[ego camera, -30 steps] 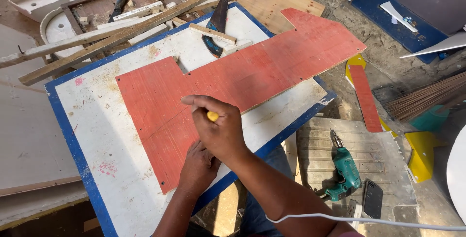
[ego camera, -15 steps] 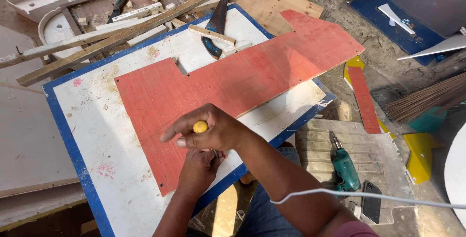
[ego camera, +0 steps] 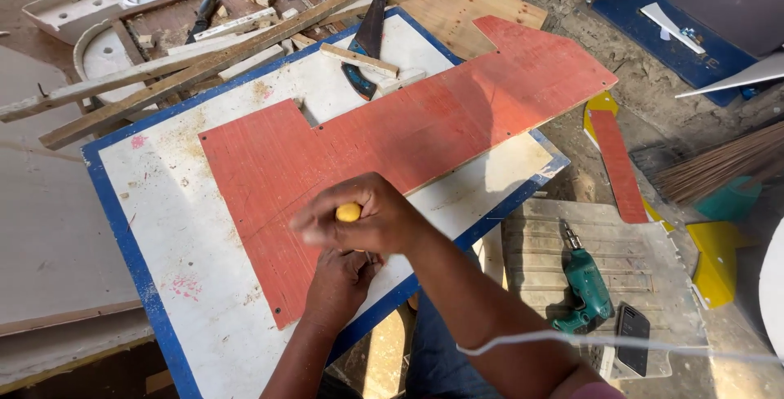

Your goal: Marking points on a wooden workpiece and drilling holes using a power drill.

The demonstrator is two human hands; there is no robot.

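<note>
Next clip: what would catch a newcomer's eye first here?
The big red notched board lying across the white, blue-edged table dominates the middle. At its near edge the right hand grips a yellow-handled tool, with the left hand pressed on the board just below. To the right, a green power drill lies on a grey slab.

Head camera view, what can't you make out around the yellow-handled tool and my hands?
- Yellow-handled tool: only its butt shows; right hand wraps the rest, tip hidden.
- Left hand: fingers tucked under the right hand.
- Red board: work spot covered by both hands.
</note>
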